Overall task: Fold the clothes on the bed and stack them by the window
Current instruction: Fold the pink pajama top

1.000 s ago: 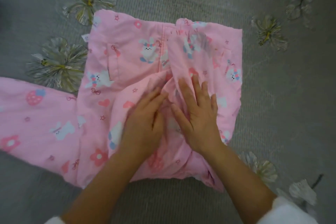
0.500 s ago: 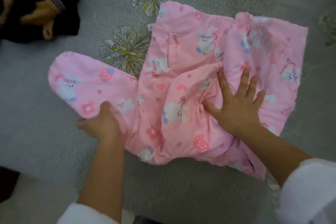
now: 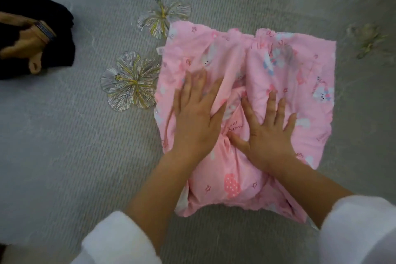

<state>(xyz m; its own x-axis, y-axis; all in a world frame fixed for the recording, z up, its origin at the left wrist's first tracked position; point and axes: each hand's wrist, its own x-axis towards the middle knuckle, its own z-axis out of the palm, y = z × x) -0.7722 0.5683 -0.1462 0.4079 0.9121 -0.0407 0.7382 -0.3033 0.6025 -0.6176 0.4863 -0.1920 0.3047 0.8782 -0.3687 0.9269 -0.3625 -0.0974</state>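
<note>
Nearest the viewer, two white sleeves, the left sleeve (image 3: pixel 115 240) and the right sleeve (image 3: pixel 360 231), are pushed back from bare forearms that reach forward over a grey bed (image 3: pixel 64 156). Both hands lie side by side on a pink garment (image 3: pixel 300 92) printed with bunnies, hearts and stars. The left hand (image 3: pixel 192 118) and the right hand (image 3: pixel 270 133) press down flat, their fingers straight, spread and released, grasping nothing. The garment lies folded into a rough, bunched square at the middle right of the bed. A flower print (image 3: pixel 130 83) on the bed cover shows just left of the garment, with another flower (image 3: pixel 162 17) at its far left corner. At the far left lies a dark garment (image 3: pixel 60 34) with tan parts, well apart from the pink one.
</note>
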